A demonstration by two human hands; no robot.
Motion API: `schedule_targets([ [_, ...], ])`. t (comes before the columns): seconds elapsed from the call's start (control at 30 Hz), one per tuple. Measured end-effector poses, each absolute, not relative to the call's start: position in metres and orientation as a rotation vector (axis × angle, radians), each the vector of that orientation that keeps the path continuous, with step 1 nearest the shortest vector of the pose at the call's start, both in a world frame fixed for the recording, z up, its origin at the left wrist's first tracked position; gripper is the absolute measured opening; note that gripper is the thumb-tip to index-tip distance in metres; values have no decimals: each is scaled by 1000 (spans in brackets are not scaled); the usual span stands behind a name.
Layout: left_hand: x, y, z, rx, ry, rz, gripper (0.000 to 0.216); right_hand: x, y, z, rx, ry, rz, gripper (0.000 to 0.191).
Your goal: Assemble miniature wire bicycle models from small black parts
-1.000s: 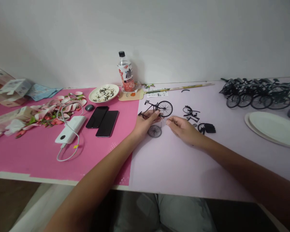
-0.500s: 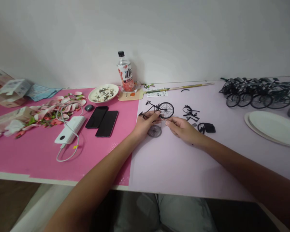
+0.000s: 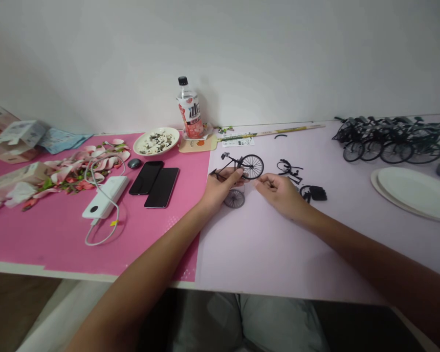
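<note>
My left hand [image 3: 220, 185] is closed on the frame of a small black model bicycle [image 3: 242, 166] that has one wheel fitted. A loose spoked wheel [image 3: 234, 198] lies on the pale table just below that hand. My right hand [image 3: 280, 189] is pinched shut close to the fitted wheel; whatever is between the fingertips is too small to make out. Loose black bicycle parts [image 3: 289, 170] and a dark saddle-like piece [image 3: 315, 193] lie to the right of my right hand.
Two phones [image 3: 156, 183], a white power bank with cable [image 3: 104, 197], a dish of small pieces [image 3: 156, 141] and pink flowers [image 3: 77, 168] sit on the pink mat. A bottle [image 3: 189, 108] stands at the wall. Finished model bicycles [image 3: 388, 139] and white plates [image 3: 414, 193] are at right.
My right hand has moved up and slightly right, from beside the loose wheel to next to the fitted wheel. My left hand has barely shifted.
</note>
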State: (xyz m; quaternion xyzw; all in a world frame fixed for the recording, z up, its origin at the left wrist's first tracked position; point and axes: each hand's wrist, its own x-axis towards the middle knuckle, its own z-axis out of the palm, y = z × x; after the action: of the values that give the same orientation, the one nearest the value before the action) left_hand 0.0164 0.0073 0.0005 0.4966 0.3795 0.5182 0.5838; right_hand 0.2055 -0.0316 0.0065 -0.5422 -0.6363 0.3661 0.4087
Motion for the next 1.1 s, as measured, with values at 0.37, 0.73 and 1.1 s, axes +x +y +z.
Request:
schedule_targets([
  [0.37,17,-3,13,1340,955,1086,35,206,-34,7,-1370,-1532,583,36],
  [0.73,17,-5,15,1319,917,1030,34,206,-31,2,-1267,-1423,673,32],
  [1.1,16,-2,8,1225,863,1010,40,210,-24,-3,-1256,-1441,716,36],
])
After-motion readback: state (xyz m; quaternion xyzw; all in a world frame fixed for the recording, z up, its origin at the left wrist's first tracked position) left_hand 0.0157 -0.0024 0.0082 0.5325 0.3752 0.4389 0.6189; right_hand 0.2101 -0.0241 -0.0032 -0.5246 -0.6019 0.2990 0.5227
